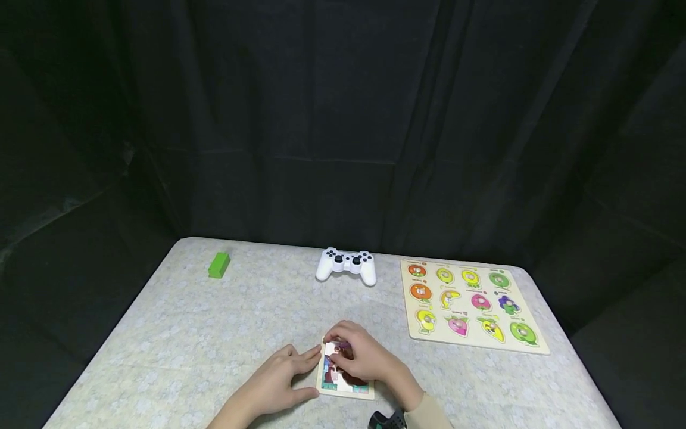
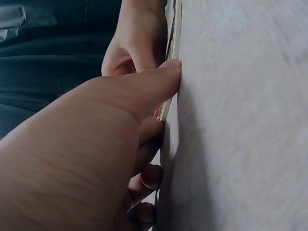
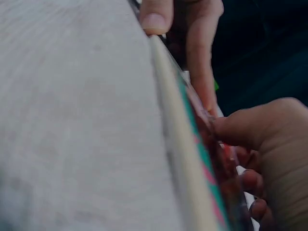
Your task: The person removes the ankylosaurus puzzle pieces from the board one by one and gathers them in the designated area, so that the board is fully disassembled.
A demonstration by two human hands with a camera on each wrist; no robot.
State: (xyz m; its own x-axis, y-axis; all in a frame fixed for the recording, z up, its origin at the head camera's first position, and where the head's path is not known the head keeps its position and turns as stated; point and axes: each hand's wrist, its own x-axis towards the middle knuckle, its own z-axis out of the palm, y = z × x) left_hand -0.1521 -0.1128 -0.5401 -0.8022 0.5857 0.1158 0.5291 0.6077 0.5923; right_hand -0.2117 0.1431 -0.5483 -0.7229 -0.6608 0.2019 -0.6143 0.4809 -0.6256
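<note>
A small picture puzzle board (image 1: 346, 395) with a pale wooden rim lies near the front of the table. My left hand (image 1: 276, 381) rests at its left side, thumb at the lower corner and fingertips at the upper edge. In the left wrist view the thumb (image 2: 166, 79) presses the board's thin edge. Over the upper right of the picture, my right hand (image 1: 367, 354) curls its fingers and pinches a puzzle piece, mostly hidden beneath them. The right thumb (image 3: 231, 126) meets the picture surface in the right wrist view. Dark brown, teal and white areas show in the picture.
A white game controller (image 1: 347, 265) lies at the back middle. To the right is a large wooden fruit puzzle board (image 1: 445, 339). A green block (image 1: 219, 265) sits at the back left. Black curtains (image 1: 300, 131) hang behind the flower-patterned table (image 1: 177, 357).
</note>
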